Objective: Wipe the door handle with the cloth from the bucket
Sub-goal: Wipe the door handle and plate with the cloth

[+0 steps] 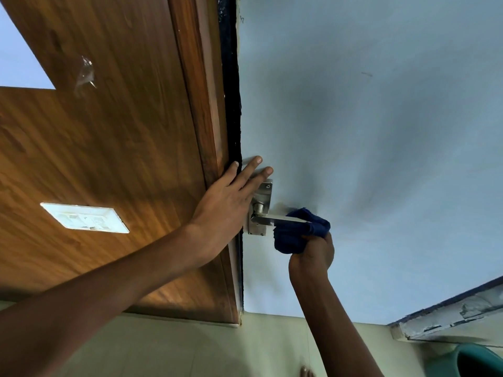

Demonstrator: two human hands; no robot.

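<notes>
Door handle (277,219), a brushed silver metal lever on a rectangular backplate, sat just below the middle of the frame, mounted on the pale blue door (381,131). Going from the left, I saw a white rectangular switch plate (84,217) on the brown wood-grain panel (109,131) at centre left. My left hand (231,197) lay open and flat, fingers spread, its palm across the panel's edge and its fingertips on the blue door just above the backplate. Right of it, the dark blue cloth (296,235) was bunched around the lever's outer end, and my right hand (313,254) was closed around that cloth from below. At the lower right corner the rim of a green plastic bucket (457,360) showed on the pale floor (217,349).
</notes>
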